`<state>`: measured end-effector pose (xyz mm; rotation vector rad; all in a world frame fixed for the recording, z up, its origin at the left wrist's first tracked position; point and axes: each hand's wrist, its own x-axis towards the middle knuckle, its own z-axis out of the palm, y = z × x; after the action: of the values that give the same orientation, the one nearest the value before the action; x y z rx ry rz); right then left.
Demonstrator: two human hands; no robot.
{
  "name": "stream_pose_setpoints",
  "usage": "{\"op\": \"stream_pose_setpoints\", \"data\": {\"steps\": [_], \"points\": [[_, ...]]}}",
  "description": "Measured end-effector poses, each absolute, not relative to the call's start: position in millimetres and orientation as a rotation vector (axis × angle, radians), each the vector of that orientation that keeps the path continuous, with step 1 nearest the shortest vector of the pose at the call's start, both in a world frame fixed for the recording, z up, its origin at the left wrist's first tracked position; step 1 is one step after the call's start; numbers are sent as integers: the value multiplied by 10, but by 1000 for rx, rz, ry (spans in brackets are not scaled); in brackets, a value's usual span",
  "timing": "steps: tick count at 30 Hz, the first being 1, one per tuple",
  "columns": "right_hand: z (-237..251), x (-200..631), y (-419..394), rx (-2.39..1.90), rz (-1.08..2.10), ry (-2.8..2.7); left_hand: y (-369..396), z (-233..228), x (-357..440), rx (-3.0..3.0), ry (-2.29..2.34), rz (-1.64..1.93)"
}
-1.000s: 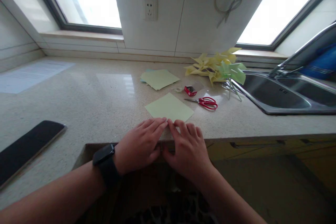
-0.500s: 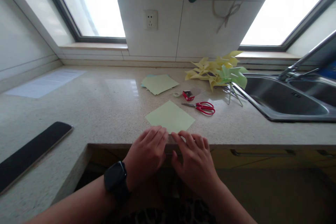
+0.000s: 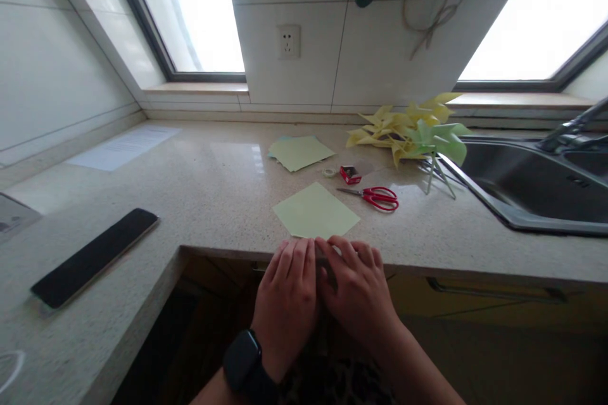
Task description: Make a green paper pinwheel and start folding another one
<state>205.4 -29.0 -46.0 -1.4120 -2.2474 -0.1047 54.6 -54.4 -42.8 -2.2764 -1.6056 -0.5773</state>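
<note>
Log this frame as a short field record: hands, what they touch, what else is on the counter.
left hand: flat at the counter edge, fingertips at the near corner of the paper sheet; watch on the wrist
right hand: beside the left, touching it, fingers at the same corner
grasp: neither hand visibly closed on anything
paper sheet: pale green, lying flat on the counter
scissors: red handles, behind the sheet to the right
paper stack: farther back
pinwheels: yellow and green heap beside the sink
phone: dark, face down at far left
</note>
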Motion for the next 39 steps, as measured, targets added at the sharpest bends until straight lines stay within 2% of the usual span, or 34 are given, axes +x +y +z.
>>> {"op": "stream_pose_setpoints", "data": {"steps": [6,17,27,39], "points": [[-472,2113,-288,-1377,-93,-2228,-760,-486,439,-2312,-1643,-816],[-436,2397,-334,-1308,10,-2289,-756,-454,537,-2492,-1440,-726],[-442,2426,-312,-1284,33,-2287,-636,-526,655,-2448,-1578,-745],[-505,2452,-302,-1221,57,-2130,-552,-567,687,-2417,-1516,-785]]}}
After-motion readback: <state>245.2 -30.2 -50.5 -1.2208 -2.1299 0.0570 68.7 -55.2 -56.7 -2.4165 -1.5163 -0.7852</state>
